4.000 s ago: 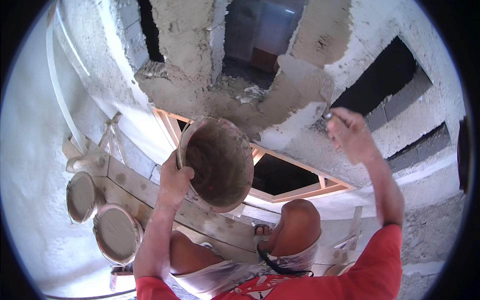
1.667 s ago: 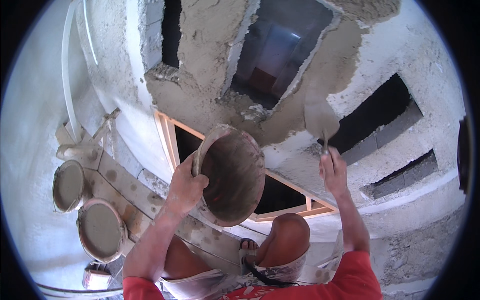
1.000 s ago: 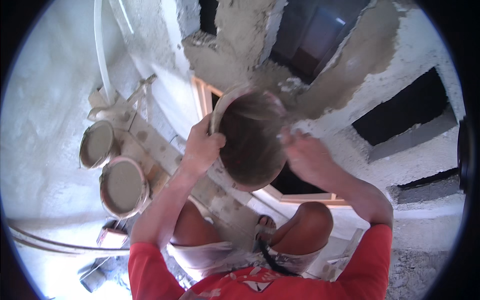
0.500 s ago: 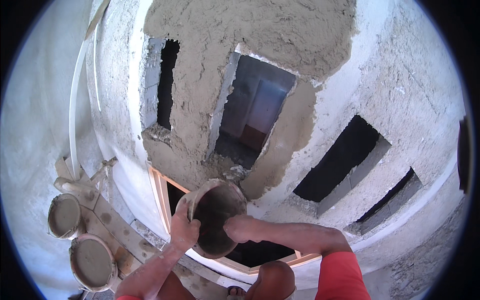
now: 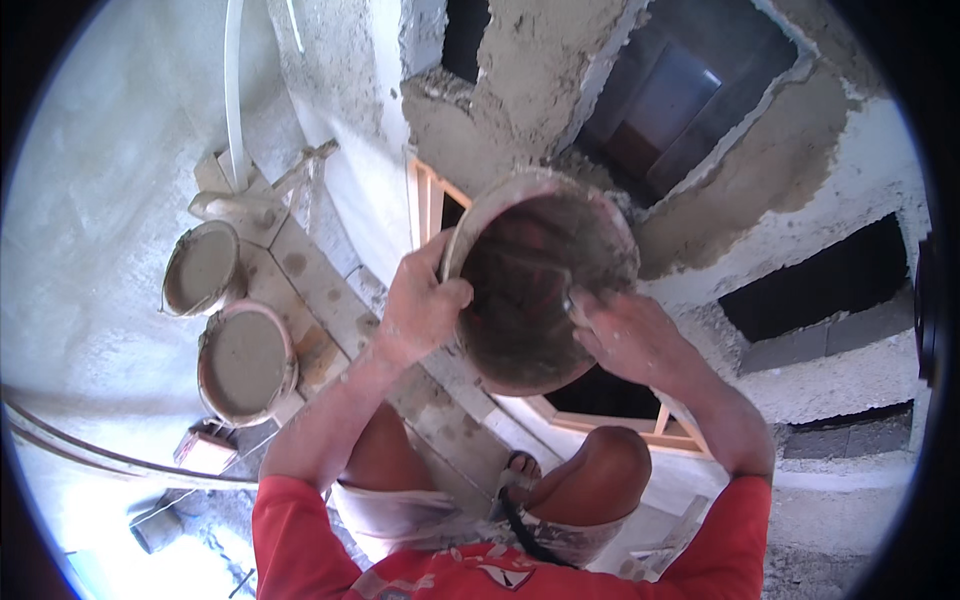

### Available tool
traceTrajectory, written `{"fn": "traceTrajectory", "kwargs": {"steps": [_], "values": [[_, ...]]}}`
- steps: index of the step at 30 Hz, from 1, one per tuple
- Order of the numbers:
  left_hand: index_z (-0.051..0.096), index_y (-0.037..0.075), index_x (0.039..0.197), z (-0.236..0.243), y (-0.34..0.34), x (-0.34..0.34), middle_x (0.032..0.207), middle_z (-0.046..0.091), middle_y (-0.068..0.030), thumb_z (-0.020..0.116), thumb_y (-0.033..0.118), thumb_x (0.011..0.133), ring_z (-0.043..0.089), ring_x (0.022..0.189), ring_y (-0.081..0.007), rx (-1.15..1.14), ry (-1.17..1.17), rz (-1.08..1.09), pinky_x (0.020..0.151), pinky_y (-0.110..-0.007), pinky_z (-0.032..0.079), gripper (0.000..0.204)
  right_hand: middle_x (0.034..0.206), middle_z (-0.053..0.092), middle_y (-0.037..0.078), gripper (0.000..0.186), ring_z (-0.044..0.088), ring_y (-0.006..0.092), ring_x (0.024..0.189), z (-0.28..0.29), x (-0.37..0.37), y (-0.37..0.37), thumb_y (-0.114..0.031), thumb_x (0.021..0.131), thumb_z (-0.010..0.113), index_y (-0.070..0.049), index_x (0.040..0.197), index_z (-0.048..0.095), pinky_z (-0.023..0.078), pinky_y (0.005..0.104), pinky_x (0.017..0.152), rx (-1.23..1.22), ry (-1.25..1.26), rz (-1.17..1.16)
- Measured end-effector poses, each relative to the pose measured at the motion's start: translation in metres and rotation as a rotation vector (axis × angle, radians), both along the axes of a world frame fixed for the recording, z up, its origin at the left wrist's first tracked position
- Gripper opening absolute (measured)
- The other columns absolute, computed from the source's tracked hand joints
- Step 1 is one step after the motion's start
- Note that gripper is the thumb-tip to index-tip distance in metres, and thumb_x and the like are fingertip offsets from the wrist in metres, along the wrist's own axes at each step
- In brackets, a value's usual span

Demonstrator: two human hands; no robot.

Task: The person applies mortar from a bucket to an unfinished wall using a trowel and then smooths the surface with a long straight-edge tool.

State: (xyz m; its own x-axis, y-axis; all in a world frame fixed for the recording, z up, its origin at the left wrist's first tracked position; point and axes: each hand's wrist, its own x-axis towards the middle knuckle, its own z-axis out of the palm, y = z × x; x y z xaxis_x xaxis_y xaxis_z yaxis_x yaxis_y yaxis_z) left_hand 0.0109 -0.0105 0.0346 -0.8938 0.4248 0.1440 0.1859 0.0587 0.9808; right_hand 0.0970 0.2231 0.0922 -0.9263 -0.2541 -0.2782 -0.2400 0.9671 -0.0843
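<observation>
Your left hand [image 5: 420,308] clasps the mortar-smeared bucket [image 5: 520,350] by its left side, while your right hand [image 5: 625,332] grips a trowel [image 5: 569,301] at the bucket's opening.

Your bucket [image 5: 530,350] looks like plastic, matt, int. wall smeared w/ rough grey-brown residue, rim crusted. Mortar [image 5: 243,362] in the 2 buckets [image 5: 292,368] to your L: smooth, matt, wet-looking. Planks [image 5: 330,296] below you: wood, matt, w/ dark blotches. Angled frame [image 5: 430,195]: bare wood, smooth. Ahead of you, coarse, gritty mortar coat [image 5: 535,70] next to chalky white plaster [image 5: 352,175]; conc. blocks [image 5: 840,338] matt. Your shirt [image 5: 300,530]: red matt cloth; shorts [image 5: 395,512], stained cloth.
</observation>
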Motion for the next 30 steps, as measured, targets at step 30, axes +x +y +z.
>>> {"fn": "traceTrajectory", "kwargs": {"steps": [30], "values": [[0.048,-0.002,0.126,0.007,-0.007,0.021,0.135,0.044,-0.0254,0.053,0.001,0.067,0.047,0.121,-0.0386,-0.182,0.268,0.089,0.102,-0.037,0.037,0.060,0.098,0.058,0.014,0.044,0.057,0.0296,0.092,-0.074,-0.006,0.006,-0.012,0.082,0.052,-0.015,0.125,0.055,0.044,0.0400,0.080,0.456,0.364,0.279]]}}
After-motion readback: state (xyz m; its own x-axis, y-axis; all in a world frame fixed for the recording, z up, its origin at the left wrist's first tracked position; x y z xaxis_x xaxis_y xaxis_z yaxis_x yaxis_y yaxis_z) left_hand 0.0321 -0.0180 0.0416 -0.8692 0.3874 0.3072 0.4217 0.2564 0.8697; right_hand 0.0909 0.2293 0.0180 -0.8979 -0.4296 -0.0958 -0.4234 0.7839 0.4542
